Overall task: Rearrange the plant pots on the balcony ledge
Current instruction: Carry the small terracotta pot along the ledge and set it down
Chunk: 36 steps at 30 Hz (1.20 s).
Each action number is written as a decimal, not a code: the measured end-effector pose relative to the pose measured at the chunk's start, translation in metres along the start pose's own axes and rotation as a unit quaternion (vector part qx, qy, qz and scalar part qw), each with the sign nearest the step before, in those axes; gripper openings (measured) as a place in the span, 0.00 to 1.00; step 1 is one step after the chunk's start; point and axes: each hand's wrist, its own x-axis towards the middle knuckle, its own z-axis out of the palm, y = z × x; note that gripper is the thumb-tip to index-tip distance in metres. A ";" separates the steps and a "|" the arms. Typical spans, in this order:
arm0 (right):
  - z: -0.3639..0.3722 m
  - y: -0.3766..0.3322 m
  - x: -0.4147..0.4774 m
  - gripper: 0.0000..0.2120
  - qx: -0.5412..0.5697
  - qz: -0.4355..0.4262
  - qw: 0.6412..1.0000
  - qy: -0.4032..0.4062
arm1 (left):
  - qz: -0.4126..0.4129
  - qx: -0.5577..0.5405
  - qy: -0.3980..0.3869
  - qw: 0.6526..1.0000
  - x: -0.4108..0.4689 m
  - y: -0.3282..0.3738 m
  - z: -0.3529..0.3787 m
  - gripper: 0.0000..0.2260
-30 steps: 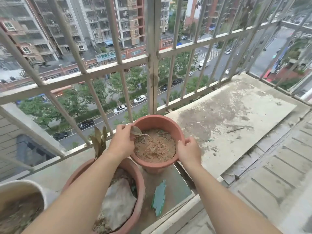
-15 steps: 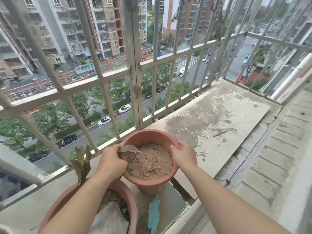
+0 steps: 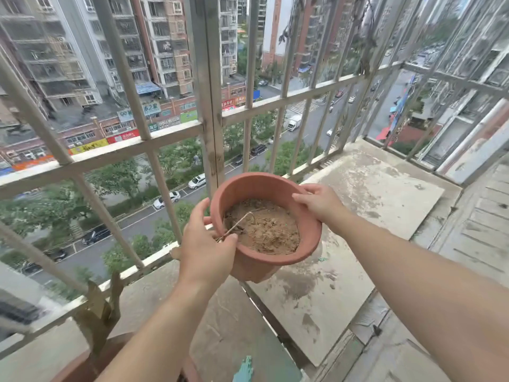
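Observation:
A terracotta pot [image 3: 275, 257] filled with dry brown soil and a withered stem hangs tilted in the air above the concrete ledge [image 3: 371, 194]. My left hand [image 3: 205, 244] grips its near-left rim, thumb over the edge. On the far-right rim sits my right hand [image 3: 319, 202], fingers curled over it. A second, larger terracotta pot [image 3: 82, 365] with dry leaves shows at the bottom left, mostly hidden behind my left arm.
A metal railing [image 3: 209, 106] with vertical bars closes the ledge's outer side and far end; street and buildings lie far below. A stained grey slab covers the right stretch of ledge. A teal paint scrap [image 3: 243, 370] lies at the bottom. Ribbed tiles [image 3: 482, 230] run along the right.
Both hands have lifted the soil-filled pot off the ledge and carried it to the right, over the slab. The view has turned right, so the larger pot has slid to the bottom left.

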 end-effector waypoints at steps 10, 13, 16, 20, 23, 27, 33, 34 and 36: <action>-0.071 0.065 0.058 0.14 -0.016 0.044 0.990 0.129 | -0.017 -0.090 -0.096 0.991 0.044 -0.023 0.109 0.26; -0.082 0.086 0.069 0.14 -0.016 0.058 0.987 0.147 | -0.018 -0.080 -0.114 0.990 0.049 -0.034 0.130 0.26; -0.084 0.104 0.074 0.13 -0.013 0.075 0.986 0.146 | -0.009 -0.061 -0.115 0.991 0.045 -0.046 0.142 0.26; -0.085 0.117 0.076 0.11 -0.003 0.087 0.984 0.157 | 0.001 -0.037 -0.115 0.993 0.045 -0.048 0.147 0.20; -0.085 0.122 0.066 0.09 0.006 0.116 0.979 0.169 | 0.024 0.018 -0.141 0.989 0.044 -0.042 0.142 0.15; -0.074 0.130 0.040 0.15 0.147 0.241 0.940 0.193 | 0.064 0.119 -0.185 0.974 0.032 -0.038 0.115 0.26; -0.041 0.124 -0.006 0.19 0.155 0.323 0.906 0.225 | 0.077 0.191 -0.213 0.955 0.015 -0.044 0.077 0.27; -0.036 0.120 -0.010 0.19 0.158 0.337 0.904 0.211 | 0.076 0.183 -0.215 0.956 0.012 -0.042 0.075 0.27; -0.030 0.110 -0.012 0.13 0.182 0.354 0.895 0.202 | 0.079 0.174 -0.220 0.957 0.007 -0.040 0.072 0.27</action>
